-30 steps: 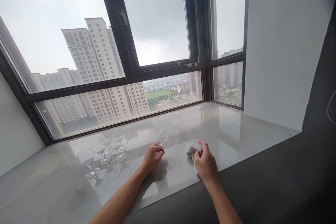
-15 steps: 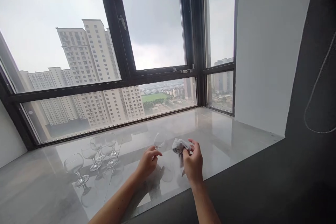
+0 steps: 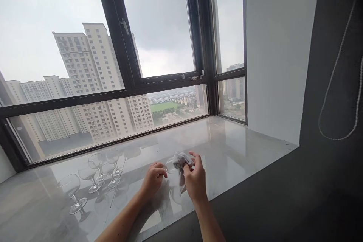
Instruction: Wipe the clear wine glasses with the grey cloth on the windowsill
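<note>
Texts, labels, brands, numbers, signs: none legible. Glasses (image 3: 87,174): no lettering readable. Cloth (image 3: 182,160): no label readable. Window handle (image 3: 124,26): no brand readable. Window latch (image 3: 194,78): any marking too small to read. Buildings (image 3: 98,56) outside: no sign or number readable.

A lone head-worn camera looks forward and down from the room side of a windowsill (image 3: 224,159), left hand (image 3: 154,177) and right hand (image 3: 196,177) close below, window frame (image 3: 109,26) ahead, towers (image 3: 98,58) far beyond
</note>
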### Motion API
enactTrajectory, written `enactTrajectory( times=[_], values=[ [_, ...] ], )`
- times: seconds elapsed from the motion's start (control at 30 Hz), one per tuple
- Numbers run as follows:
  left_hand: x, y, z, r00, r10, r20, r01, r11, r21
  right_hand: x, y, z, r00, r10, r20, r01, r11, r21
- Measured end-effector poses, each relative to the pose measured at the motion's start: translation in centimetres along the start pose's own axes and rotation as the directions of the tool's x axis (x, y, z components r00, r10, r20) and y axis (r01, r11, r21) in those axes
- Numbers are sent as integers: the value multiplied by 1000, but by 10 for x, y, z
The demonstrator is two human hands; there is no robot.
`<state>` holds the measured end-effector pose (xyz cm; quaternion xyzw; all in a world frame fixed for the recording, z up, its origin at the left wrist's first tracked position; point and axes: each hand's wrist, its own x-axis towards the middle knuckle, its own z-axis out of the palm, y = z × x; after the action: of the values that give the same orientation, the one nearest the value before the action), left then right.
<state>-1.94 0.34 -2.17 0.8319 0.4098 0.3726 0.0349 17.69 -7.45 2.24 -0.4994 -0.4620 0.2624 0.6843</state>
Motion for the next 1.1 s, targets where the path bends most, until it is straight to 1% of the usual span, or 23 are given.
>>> enactTrajectory(
  times=[0.13, 0.3, 0.4, 0.53, 0.6, 0.67, 0.83, 0.9, 1.03, 1.1],
  values=[
    [0, 3, -3, 1000, 13, -21, -13, 1000, 6, 0, 4, -3, 1000, -10, 24, 11, 999, -35],
    [0, 8, -3, 1000, -7, -27, 7, 1000, 6, 8, 9, -3, 996, -68, 57, 72, 995, -64],
    [0, 9, 0, 1000, -18, -7, 18, 1000, -10, 15, 13, -7, 996, -83, 12, 84, 995, -54],
    [1, 10, -1, 1000, -28, 3, 28, 999, -22, 23, 16, -19, 993, -30, -113, 24, 998, -52],
    [1, 9, -2, 999, -31, -9, 31, 999, -27, 25, 15, -26, 990, 14, -143, -21, 999, -45],
    [2, 9, -4, 999, -28, -19, 27, 999, -28, 24, 13, -31, 990, 51, -129, -56, 998, -40],
    [2, 11, -7, 1000, -20, -10, 20, 1000, -24, 18, 9, -39, 994, 107, -15, -107, 994, -36],
    [2, 14, -6, 1000, -14, 10, 14, 1000, -19, 17, 8, -41, 993, 115, -12, -116, 992, -42],
    [2, 21, -7, 998, 15, 68, -16, 1000, 2, 15, 4, -43, 990, 131, -49, -133, 990, -46],
    [1, 24, -8, 997, 24, 76, -25, 1000, 10, 14, 1, -42, 988, 140, -59, -143, 989, -39]
  ],
)
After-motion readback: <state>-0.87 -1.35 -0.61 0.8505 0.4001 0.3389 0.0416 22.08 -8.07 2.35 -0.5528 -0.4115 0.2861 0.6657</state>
